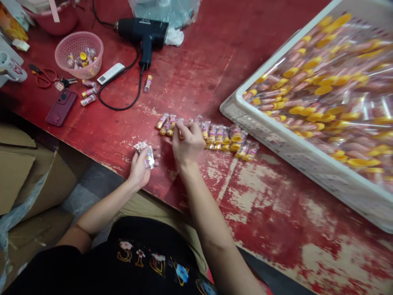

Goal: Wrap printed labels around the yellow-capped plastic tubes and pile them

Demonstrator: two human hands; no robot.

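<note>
Along the red table (196, 73) runs a row of small clear tubes with yellow caps (219, 134). My right hand (188, 143) is over the left part of this row, its fingers pinched at one of the tubes; what lies between the fingertips is too small to make out. Near the table's front edge, my left hand (143, 164) holds a few small silvery packets (149, 157), with the thumb on top of them and the fingers beneath.
A white crate (260, 129) of yellow-capped tubes fills the right side. Back left are a heat gun (143, 30) with its cord, a pink basket (78, 41), red scissors (46, 78), a phone (61, 107) and a few loose tubes (89, 92).
</note>
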